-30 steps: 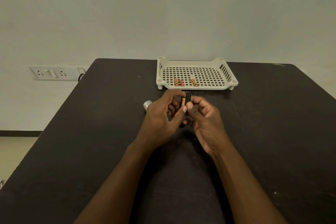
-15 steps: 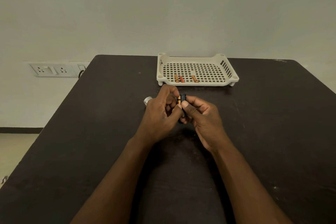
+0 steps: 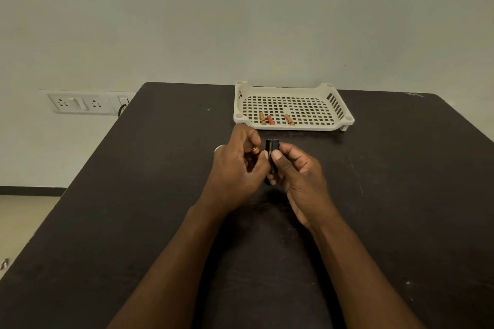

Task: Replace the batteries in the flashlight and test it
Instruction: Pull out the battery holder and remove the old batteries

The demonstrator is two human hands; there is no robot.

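Head view: looking down over a dark table point(image 3: 133, 195) set against a pale wall. Gripping an upright black battery holder point(image 3: 272, 153) in the right hand point(image 3: 299, 179), thumb pressing on its front, fingers curling behind. Pinching a small orange-tipped battery point(image 3: 255, 150) in the left hand point(image 3: 236, 171), just beside the holder and apart from it. Peeking out from behind the left hand, a silver flashlight part point(image 3: 218, 149), mostly hidden, lying on the table. Sitting at the far edge of the table, a cream perforated tray point(image 3: 334, 104), holding three loose batteries near its front rim: an orange one point(image 3: 262, 118), a red one point(image 3: 270, 120) just beside it, and another orange one point(image 3: 289, 119) a little further right. Showing on the wall at left, a white socket panel point(image 3: 80, 103) with a dark cable at its right end.
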